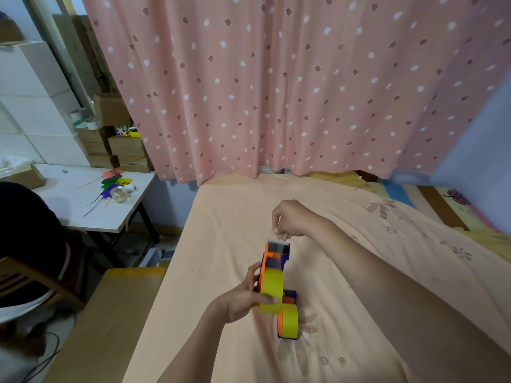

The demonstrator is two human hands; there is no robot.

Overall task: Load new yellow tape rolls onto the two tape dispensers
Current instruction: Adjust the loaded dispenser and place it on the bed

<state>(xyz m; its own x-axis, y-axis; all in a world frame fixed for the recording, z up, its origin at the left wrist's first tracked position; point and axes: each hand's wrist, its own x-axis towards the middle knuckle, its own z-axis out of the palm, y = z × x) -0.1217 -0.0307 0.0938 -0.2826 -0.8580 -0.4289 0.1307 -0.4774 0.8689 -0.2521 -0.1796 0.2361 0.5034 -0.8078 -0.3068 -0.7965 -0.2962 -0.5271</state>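
Note:
My left hand (pixel 243 295) grips an orange and purple tape dispenser (pixel 272 261) with a yellow tape roll (pixel 271 294) mounted on it, held above the bed. My right hand (pixel 290 219) pinches the clear free end of the tape (pixel 278 247) at the dispenser's front, pulled over the cutter end. A second dispenser (pixel 289 319) with its own yellow roll lies on the peach bedsheet (pixel 226 222) just below and right of the held one, partly hidden behind it.
A pink dotted curtain (pixel 276 92) hangs behind the bed. To the left stand a white folding table (pixel 91 200) with a glass jar (pixel 119 195) and coloured paper, a wooden bench (pixel 110 313), stacked cardboard boxes (pixel 127 150), and a person in dark clothing (pixel 25 225) on a chair.

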